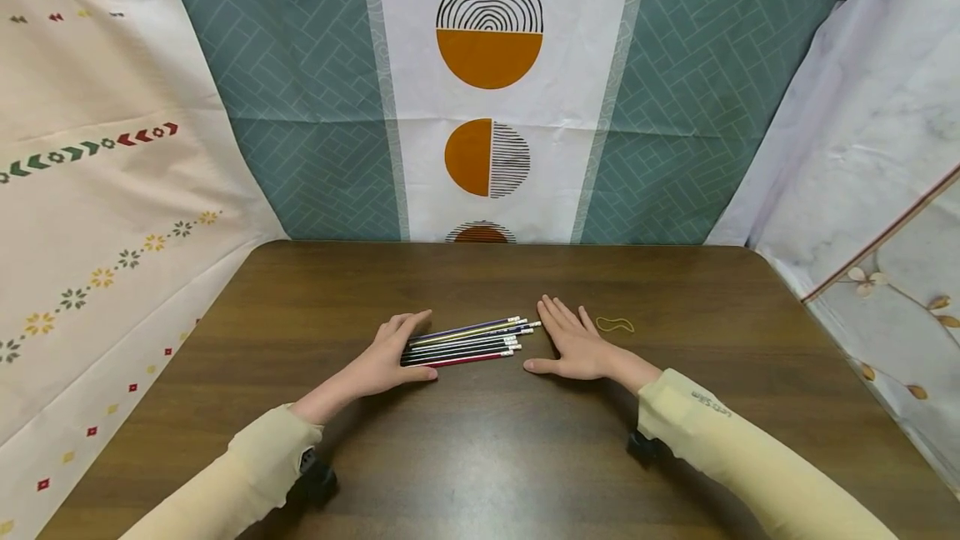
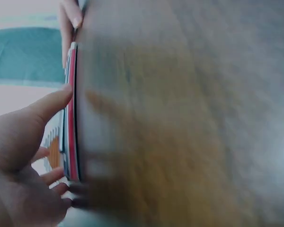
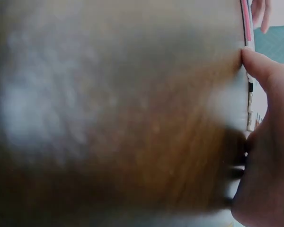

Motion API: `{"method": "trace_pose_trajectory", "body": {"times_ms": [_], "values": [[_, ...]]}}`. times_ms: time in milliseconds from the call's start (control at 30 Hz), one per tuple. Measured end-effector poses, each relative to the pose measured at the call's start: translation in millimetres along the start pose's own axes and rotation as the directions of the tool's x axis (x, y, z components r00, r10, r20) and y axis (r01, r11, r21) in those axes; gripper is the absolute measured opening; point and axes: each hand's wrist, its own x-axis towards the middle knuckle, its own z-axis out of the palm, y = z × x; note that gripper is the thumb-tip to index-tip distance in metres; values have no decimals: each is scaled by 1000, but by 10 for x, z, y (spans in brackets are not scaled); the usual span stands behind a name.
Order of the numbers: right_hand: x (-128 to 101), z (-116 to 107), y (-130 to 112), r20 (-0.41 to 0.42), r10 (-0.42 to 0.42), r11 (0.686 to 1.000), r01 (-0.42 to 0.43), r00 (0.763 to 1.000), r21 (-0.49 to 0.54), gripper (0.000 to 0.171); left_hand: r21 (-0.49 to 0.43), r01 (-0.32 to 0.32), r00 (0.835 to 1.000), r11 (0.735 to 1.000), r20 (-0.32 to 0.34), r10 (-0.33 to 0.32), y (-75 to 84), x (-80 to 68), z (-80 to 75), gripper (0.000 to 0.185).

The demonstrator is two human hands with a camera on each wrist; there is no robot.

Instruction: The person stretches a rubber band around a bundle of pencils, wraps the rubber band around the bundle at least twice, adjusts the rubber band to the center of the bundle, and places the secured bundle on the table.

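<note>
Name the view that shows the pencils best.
The head view: it shows the pencils spread out, pale ends visible. The left wrist shows them edge-on, red one foremost; the right wrist catches only slivers.

Brown desk (image 1: 480, 457) here, pencils (image 1: 467, 347) bunched short of its far edge's middle, yellow rubber band (image 1: 615, 322) toward the far-right corner!
</note>
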Motion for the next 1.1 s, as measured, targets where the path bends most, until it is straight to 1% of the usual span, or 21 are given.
{"method": "trace_pose_trajectory", "body": {"times_ms": [67,133,267,400,533,733,933,1100], "values": [[5,24,-11,-2,8,1000,-8,1000,-9,107,-72,14,1000,997,24,-12,-22,-14,-3,97],[13,50,-21,-1,14,1000,-14,1000,-23,108,-116,20,999,993,40,-15,-36,-21,3,101],[24,74,-56,5,16,999,-16,1000,-29,110,-173,24,999,985,52,-15,-58,-2,41,107],[36,101,-71,-5,31,999,-31,1000,-29,110,-205,45,998,978,43,-37,-58,34,77,110],[63,154,-72,-12,48,998,-49,999,-32,110,-219,77,997,973,41,-69,-42,61,95,112],[80,170,-150,-16,44,999,-44,999,-11,111,-224,105,994,969,40,-98,-9,96,122,113],[76,144,-253,1,51,998,-51,999,-48,108,-213,108,994,971,5,-110,39,126,181,111],[98,174,-259,6,66,997,-66,998,-46,107,-205,120,992,971,-22,-127,88,148,220,108]]}}
